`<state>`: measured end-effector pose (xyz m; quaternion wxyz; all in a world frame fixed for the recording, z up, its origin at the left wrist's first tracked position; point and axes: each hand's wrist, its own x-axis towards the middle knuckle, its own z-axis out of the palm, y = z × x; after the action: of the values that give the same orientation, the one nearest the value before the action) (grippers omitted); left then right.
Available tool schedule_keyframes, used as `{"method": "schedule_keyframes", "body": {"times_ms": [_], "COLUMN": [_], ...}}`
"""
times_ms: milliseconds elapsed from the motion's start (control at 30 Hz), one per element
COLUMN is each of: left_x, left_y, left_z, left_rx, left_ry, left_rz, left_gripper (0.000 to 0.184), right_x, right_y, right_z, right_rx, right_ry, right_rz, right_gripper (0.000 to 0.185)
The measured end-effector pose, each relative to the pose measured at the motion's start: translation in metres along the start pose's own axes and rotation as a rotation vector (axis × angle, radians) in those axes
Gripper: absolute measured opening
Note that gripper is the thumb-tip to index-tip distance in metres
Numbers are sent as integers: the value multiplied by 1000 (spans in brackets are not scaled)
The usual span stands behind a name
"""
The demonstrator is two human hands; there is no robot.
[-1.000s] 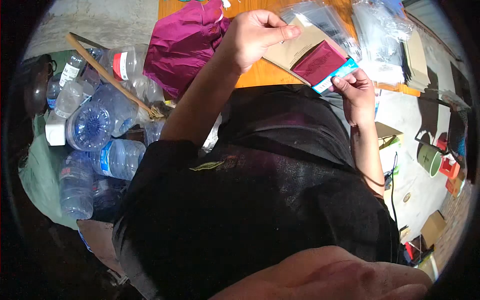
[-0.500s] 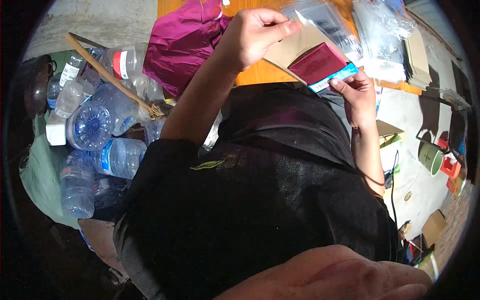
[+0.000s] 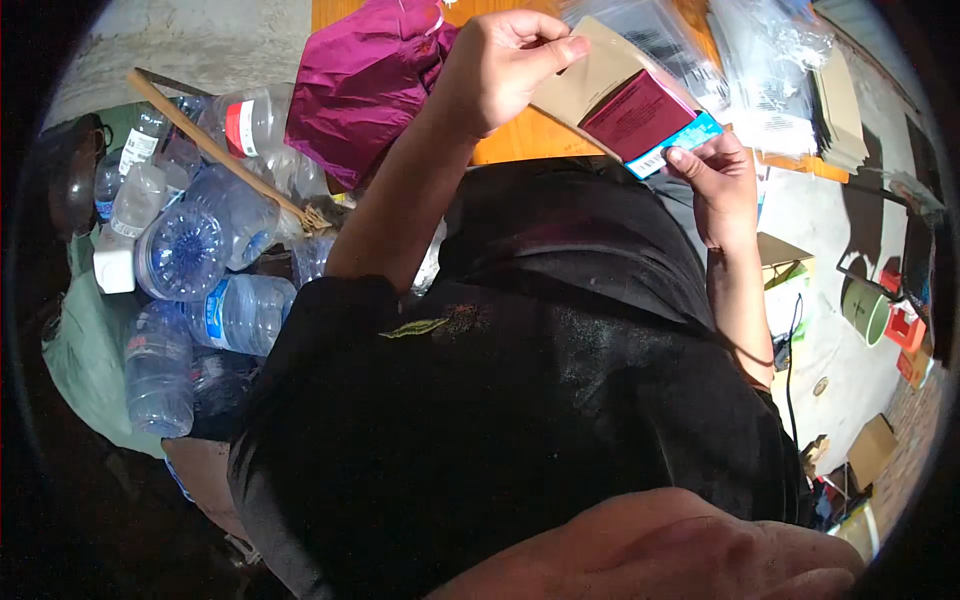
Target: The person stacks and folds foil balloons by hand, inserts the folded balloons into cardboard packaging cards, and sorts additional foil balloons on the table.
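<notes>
My right hand (image 3: 722, 185) grips the lower right end of a flat tan paper packet (image 3: 600, 65), thumb on top. A dark red printed panel (image 3: 643, 112) covers the packet's middle, and a blue strip (image 3: 685, 140) with a barcode runs along the end by my thumb. My left hand (image 3: 515, 65) is closed in a pinch at the packet's upper left edge, thumb against the index finger. What exactly lies between those fingertips is hard to see. The packet is held tilted above the near edge of the orange wooden table (image 3: 515, 145).
Clear plastic sleeves (image 3: 765, 85) and brown paper pieces (image 3: 842, 115) lie on the table at right. A magenta bag (image 3: 355, 95) is beside my left forearm. Plastic bottles (image 3: 185, 250) and a wooden stick (image 3: 200, 135) fill the left. A green bucket (image 3: 865, 312) stands far right.
The packet has shifted slightly right and turned, so print on the red panel shows more. A pale raised flap near my left fingertips no longer stands out. Both hands moved only a little.
</notes>
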<state>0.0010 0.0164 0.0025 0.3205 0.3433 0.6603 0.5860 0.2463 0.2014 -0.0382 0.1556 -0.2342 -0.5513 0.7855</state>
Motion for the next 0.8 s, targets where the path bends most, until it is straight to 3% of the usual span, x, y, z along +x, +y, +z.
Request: {"method": "schedule_keyframes", "body": {"times_ms": [133,300,400,500,600,700,800], "left_x": [0,0,2,4,-2,1,-6], "left_y": [1,10,-5,-6,12,-14,4], "left_z": [8,2,5,-3,7,8,7], "left_rx": [14,-80,-285,-99,-238,-216,-112], "left_ry": [42,-19,10,-1,20,59,38], "left_rz": [125,-86,-14,-73,-28,5,-34], "left_gripper": [21,15,6,10,16,21,21], "right_x": [6,3,-1,0,0,-2,-1], "right_y": [5,6,5,3,0,2,3], "right_z": [-3,1,5,5,4,5,6], "right_rx": [-57,-15,6,48,72,65,77], "right_ry": [33,-12,7,33,27,2,18], "right_rz": [-89,-54,-26,-12,-6,-10,-29], "right_gripper": [12,14,17,18,19,19,17]}}
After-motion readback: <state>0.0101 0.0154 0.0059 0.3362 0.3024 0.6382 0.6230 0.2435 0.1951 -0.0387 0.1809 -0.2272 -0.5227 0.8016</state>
